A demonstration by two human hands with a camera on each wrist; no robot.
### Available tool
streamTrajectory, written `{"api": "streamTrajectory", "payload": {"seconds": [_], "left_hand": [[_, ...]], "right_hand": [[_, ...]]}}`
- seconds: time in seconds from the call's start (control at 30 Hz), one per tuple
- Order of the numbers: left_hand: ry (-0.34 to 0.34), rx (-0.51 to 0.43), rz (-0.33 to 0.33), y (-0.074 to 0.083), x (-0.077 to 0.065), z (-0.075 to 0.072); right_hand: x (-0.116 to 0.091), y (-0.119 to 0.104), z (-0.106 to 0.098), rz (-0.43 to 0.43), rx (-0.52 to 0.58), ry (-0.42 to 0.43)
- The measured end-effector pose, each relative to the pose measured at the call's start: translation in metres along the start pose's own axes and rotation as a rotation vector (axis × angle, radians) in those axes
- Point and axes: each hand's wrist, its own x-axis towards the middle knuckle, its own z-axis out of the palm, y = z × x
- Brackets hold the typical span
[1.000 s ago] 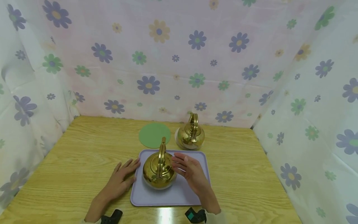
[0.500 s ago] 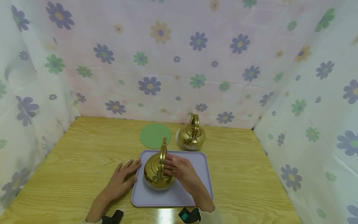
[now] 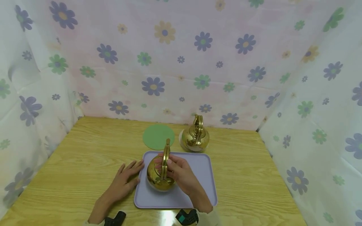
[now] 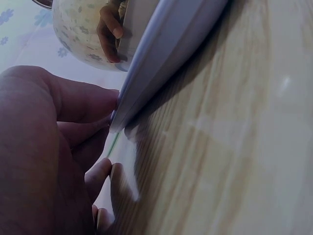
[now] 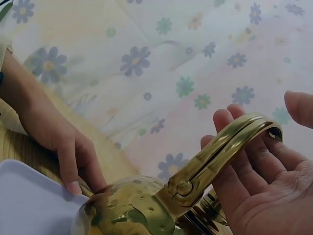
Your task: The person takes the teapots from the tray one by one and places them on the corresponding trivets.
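Note:
A shiny gold kettle (image 3: 160,180) stands on a lavender tray (image 3: 198,179), its arched handle (image 3: 166,160) upright. My right hand (image 3: 183,175) reaches through beneath that handle from the right. In the right wrist view, its fingers (image 5: 254,161) lie extended under the handle, with the thumb (image 5: 299,108) held apart from it. At the tray's left rim rests my left hand (image 3: 124,180), fingers stretched forward. The left wrist view shows the left thumb (image 4: 85,100) right at the tray's raised edge (image 4: 161,54).
Behind the tray, a second gold kettle (image 3: 195,139) stands at the right, on a pale round mat. To its left lies a green round mat (image 3: 158,136). All this is on a wood-grain table (image 3: 243,175), walled by flowered cloth (image 3: 181,62).
My right hand has moved left, from beside the kettle to under its handle, its fingers now passing through to the far side. The left hand has stayed at the tray's rim.

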Motion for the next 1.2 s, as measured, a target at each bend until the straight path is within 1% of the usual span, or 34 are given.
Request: {"api": "streamTrajectory", "payload": {"seconds": [0.17, 0.3, 0.4, 0.7, 0.83, 1.0, 1.2], "left_hand": [[0.006, 0.008, 0.008, 0.001, 0.001, -0.002], [0.002, 0.008, 0.006, 0.002, 0.001, -0.002], [-0.002, 0.006, 0.003, 0.002, 0.002, -0.003], [0.008, 0.014, 0.012, 0.000, 0.000, -0.003], [0.011, 0.014, 0.018, 0.000, 0.001, -0.002], [0.015, 0.006, 0.018, 0.000, 0.000, -0.001], [0.021, 0.008, 0.015, 0.000, -0.001, 0.001]], "right_hand": [[0.001, -0.001, 0.002, 0.006, -0.006, 0.011], [0.003, -0.006, 0.000, 0.007, -0.062, 0.002], [0.003, -0.009, 0.000, 0.021, -0.106, 0.018], [0.004, -0.006, 0.005, -0.005, -0.136, 0.131], [0.003, -0.006, 0.008, -0.002, -0.141, 0.185], [0.004, -0.004, 0.011, 0.011, -0.193, 0.257], [0.005, -0.001, 0.011, -0.011, -0.176, 0.288]]}}
